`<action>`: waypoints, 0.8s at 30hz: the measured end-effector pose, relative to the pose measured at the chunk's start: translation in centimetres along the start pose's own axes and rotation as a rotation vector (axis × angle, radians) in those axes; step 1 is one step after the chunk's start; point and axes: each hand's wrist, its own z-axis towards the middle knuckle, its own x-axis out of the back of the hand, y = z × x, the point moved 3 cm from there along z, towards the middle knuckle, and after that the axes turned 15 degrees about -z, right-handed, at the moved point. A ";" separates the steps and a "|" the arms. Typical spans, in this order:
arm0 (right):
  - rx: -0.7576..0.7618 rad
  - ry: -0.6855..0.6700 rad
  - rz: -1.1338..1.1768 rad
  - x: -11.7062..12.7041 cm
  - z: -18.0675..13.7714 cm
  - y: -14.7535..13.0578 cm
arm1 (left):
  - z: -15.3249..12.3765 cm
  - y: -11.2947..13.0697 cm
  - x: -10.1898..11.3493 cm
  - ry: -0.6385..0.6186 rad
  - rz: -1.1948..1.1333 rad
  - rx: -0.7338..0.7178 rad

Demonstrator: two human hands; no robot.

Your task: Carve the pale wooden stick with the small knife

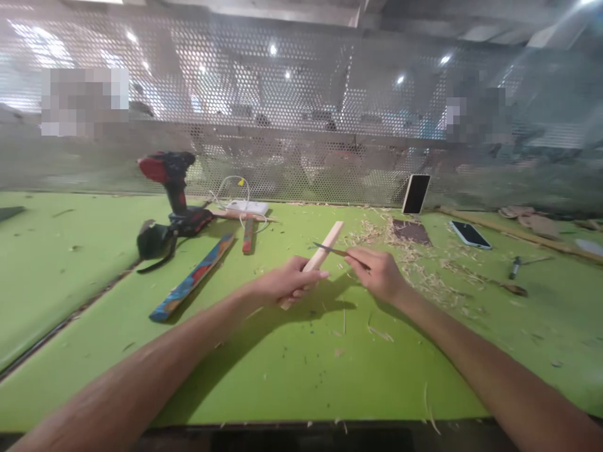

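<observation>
Reaching forward over a smooth, bright green worktop (282,376) with both bare forearms, slanting in from the lower left and lower right towards the middle. Gripping the lower part of a flat, pale, unpainted wooden stick (331,239) in the left hand (293,281), with fingers curled round and thumb stretched towards the right. Tilting the stick's far end away and to the right, with a bit of the near end poking out below the fist. Clasping a slim, dark-bladed knife with a brownish handle (331,250) in the right hand (377,274), between thumb and bent fingers. Pointing the blade left, across the stick beyond the left hand; cannot tell from this angle about contact with the wood.

On the left: a long flat strip painted blue, red and orange (194,276), and past it an upright red-and-black cordless drill (176,198) near a dark, rounded object (153,242), too unclear to identify. Farther back, a short red-and-green painted stick (247,236). On the right: curly pale wood shavings (436,284), partly around a square brown sheet (412,232), and a flat-lying, light-blue-edged phone (470,235).
</observation>
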 end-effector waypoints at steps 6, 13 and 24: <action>0.081 -0.015 -0.090 -0.3 -0.2 -0.3 | 0.1 -0.2 -0.1 0.115 0.080 0.028; -0.048 -0.035 -0.120 -0.4 -0.3 2.9 | -0.7 0.3 -0.7 0.169 0.176 0.080; -0.200 0.130 0.014 0.7 -0.1 3.6 | -0.3 0.1 -0.3 0.182 0.163 0.023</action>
